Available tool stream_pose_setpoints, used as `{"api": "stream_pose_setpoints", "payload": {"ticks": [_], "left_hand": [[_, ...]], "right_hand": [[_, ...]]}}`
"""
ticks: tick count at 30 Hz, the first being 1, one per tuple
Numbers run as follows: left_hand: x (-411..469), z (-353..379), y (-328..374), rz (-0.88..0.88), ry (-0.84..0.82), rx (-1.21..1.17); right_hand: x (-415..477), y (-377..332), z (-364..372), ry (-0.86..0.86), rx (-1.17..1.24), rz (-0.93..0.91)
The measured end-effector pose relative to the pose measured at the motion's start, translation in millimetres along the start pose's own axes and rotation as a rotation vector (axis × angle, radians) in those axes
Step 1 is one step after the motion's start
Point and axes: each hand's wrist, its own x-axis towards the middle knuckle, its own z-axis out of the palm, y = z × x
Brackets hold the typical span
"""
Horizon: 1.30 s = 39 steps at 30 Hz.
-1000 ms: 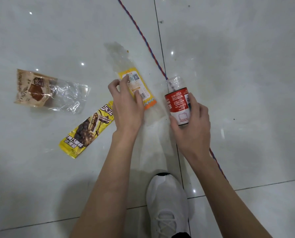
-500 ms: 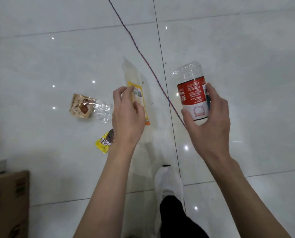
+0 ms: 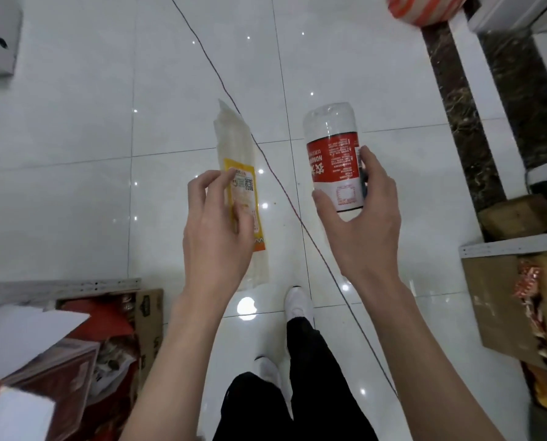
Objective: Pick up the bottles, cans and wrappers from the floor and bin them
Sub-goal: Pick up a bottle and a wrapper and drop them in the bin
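My left hand (image 3: pixel 216 227) pinches a long clear wrapper with a yellow and orange label (image 3: pixel 238 160), held up above the white tile floor. My right hand (image 3: pixel 359 224) grips a clear plastic bottle with a red and white label (image 3: pixel 332 154), its base pointing away from me. Both hands are raised at chest height, side by side, about a hand's width apart. No other litter shows on the floor in this view.
An open cardboard box (image 3: pixel 148 326) with red packaging stands at lower left under a metal shelf edge. Another cardboard box (image 3: pixel 495 300) with snack packs sits at right by a white shelf. A thin cord (image 3: pixel 285 192) runs diagonally across the tiles. My white shoes (image 3: pixel 297 303) are below.
I have risen from the floor with the wrapper and the bottle in my hands. The view has pulled back; the two other wrappers have dropped out of sight and boxes have appeared.
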Motion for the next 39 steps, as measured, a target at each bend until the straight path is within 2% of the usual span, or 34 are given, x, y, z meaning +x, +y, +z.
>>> {"api": "stream_pose_setpoints", "payload": {"ticks": [7, 13, 21, 29, 39], "left_hand": [[-72, -112, 93, 0.045, 0.013, -0.021], [-177, -178, 111, 0.153, 0.033, -0.062], [-319, -256, 137, 0.208, -0.053, -0.08], [-439, -263, 205, 0.408, -0.162, -0.191], [-670, -234, 296, 0.648, -0.418, -0.284]], "right_hand": [[-93, -103, -81, 0.051, 0.098, -0.016], [-222, -111, -123, 0.098, 0.091, -0.013], [-389, -127, -203, 0.233, 0.143, 0.073], [-518, -116, -299, 0.437, 0.131, 0.14], [-749, -24, -455, 0.81, 0.098, 0.286]]}}
